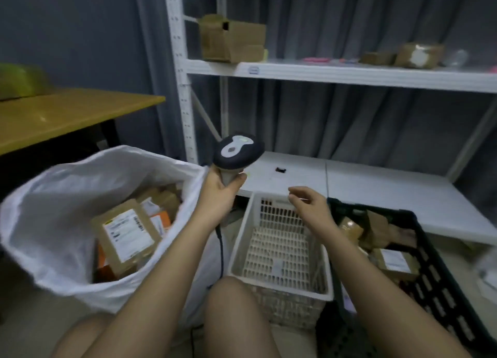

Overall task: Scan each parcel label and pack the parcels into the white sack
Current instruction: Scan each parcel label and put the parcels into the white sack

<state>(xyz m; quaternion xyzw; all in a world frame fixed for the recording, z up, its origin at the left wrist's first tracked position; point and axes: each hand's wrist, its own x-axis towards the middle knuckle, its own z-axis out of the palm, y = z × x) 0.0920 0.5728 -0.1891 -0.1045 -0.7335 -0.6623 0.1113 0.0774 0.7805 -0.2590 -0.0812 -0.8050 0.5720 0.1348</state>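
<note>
My left hand [219, 189] grips the handle of a dark handheld barcode scanner [238, 150], raised above the gap between sack and basket. The white sack [67, 191] stands open at the left, with several brown parcels in it; the top parcel [126, 235] shows a white label. My right hand [309, 203] hovers over the far edge of the white basket [279, 253], fingers loosely curled and holding nothing. More brown parcels [392, 259] lie in a black crate [435, 287] at the right.
A white metal shelf unit [349, 74] stands ahead, with cardboard boxes [231, 39] on its upper shelf and a small black item [280, 169] on the lower one. A yellow table [67, 113] is at the left. My bare knees fill the bottom of the view.
</note>
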